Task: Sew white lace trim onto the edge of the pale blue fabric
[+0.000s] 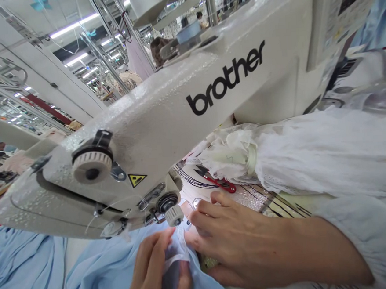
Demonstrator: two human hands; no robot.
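My left hand pinches a small white lace piece against light blue fabric right under the head of a white Brother sewing machine. My right hand lies curled on the fabric just right of the needle area, with its fingertips pressing the lace and cloth down. The needle itself is hidden behind the machine's knobs.
Red-handled thread snips lie on the machine bed behind my right hand. A heap of white lace fabric with a tied bundle fills the right side. Blue fabric spreads to the lower left. Factory racks and lights stand beyond.
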